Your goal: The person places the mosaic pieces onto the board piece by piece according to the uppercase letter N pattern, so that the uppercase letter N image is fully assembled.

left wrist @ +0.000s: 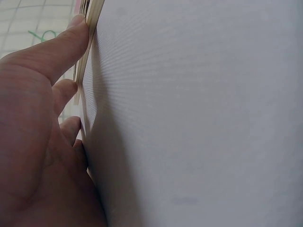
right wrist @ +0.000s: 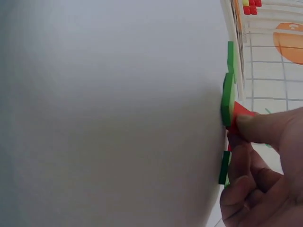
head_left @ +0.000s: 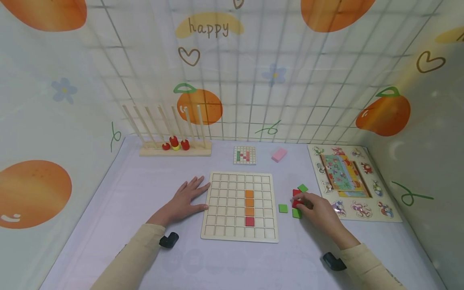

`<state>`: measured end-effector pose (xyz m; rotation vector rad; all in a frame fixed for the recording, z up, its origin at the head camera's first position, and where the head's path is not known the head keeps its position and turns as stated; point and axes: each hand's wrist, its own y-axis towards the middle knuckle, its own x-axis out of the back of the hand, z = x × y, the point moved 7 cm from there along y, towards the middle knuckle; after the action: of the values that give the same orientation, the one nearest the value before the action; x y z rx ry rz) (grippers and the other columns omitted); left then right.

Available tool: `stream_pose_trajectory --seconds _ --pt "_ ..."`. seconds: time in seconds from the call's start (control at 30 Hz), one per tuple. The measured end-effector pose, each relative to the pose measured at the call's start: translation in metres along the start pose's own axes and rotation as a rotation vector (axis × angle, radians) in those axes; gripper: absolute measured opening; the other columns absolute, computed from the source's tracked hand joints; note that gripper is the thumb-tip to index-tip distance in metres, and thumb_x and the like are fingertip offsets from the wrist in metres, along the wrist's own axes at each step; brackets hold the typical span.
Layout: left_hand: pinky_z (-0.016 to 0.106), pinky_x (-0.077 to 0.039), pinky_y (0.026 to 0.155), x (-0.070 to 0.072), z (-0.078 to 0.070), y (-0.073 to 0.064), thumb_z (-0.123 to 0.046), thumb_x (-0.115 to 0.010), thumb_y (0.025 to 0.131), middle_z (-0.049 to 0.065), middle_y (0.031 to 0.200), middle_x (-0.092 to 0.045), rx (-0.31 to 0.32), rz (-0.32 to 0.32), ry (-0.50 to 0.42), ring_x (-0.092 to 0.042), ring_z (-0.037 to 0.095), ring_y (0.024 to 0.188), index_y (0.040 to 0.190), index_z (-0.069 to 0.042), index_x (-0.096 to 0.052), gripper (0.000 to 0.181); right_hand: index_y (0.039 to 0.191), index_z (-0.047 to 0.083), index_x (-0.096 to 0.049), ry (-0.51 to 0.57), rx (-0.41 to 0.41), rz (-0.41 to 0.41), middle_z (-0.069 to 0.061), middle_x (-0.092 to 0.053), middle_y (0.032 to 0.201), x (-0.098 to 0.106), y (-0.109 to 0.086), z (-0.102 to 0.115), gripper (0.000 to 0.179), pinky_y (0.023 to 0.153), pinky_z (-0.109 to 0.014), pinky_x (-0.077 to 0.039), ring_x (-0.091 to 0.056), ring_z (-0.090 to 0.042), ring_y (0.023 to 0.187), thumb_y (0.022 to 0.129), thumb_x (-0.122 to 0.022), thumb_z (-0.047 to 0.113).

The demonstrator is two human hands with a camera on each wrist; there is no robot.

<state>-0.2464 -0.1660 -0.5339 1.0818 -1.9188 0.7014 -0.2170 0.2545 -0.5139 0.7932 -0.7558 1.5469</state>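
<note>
A wooden grid board (head_left: 230, 210) lies in front of me, with one column holding several orange tiles (head_left: 249, 202) and a red tile (head_left: 249, 221) below them. My left hand (head_left: 183, 203) rests at the board's left edge, fingers spread, thumb and index fingertip against the rim. Right of the board, my right hand (head_left: 319, 211) pinches a red square tile (right wrist: 240, 113) between thumb and fingers; in the right wrist view this tile is tilted. Another red tile (head_left: 296, 192) lies by the fingertips. Around them are green tiles (head_left: 283, 208), one (right wrist: 228, 99) close to the pinched tile.
Behind the board lie a small pattern card (head_left: 244, 155) and a pink block (head_left: 279, 154). A wooden peg rack (head_left: 175, 152) with red and yellow beads stands at the back left. A picture puzzle board (head_left: 362, 209) lies at the right, near the right hand.
</note>
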Motion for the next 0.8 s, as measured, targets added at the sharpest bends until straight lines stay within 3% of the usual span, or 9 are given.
stream_pose_trajectory --seconds 0.2,0.47,0.8 --pt "0.055 -0.002 0.125 0.0 0.0 0.0 -0.055 -0.068 0.092 0.006 0.17 -0.016 0.002 0.0 0.005 -0.006 0.031 0.157 0.16 -0.025 -0.034 0.082 0.118 0.016 -0.072 0.01 0.008 -0.001 -0.007 -0.072 0.109 0.001 -0.001 0.003 0.022 0.071 -0.034 -0.05 -0.057 -0.019 0.084 0.096 -0.072 0.014" --pt "0.054 -0.002 0.125 -0.001 0.001 0.001 -0.055 -0.068 0.093 0.006 0.17 -0.016 0.01 0.006 0.008 -0.005 0.03 0.157 0.161 -0.025 -0.033 0.082 0.117 0.016 -0.07 0.043 0.02 -0.015 -0.001 -0.072 0.1 0.002 -0.001 0.006 0.022 0.067 -0.031 -0.049 -0.057 -0.016 0.079 0.095 -0.073 0.015" --pt "0.054 -0.002 0.125 -0.001 0.001 0.0 -0.055 -0.068 0.093 0.006 0.17 -0.015 0.007 0.008 0.006 -0.005 0.03 0.157 0.161 -0.025 -0.033 0.082 0.119 0.015 -0.07 0.105 0.001 -0.017 -0.003 -0.073 0.106 -0.001 0.001 0.014 0.021 0.072 -0.032 -0.053 -0.06 -0.017 0.084 0.098 -0.07 0.015"
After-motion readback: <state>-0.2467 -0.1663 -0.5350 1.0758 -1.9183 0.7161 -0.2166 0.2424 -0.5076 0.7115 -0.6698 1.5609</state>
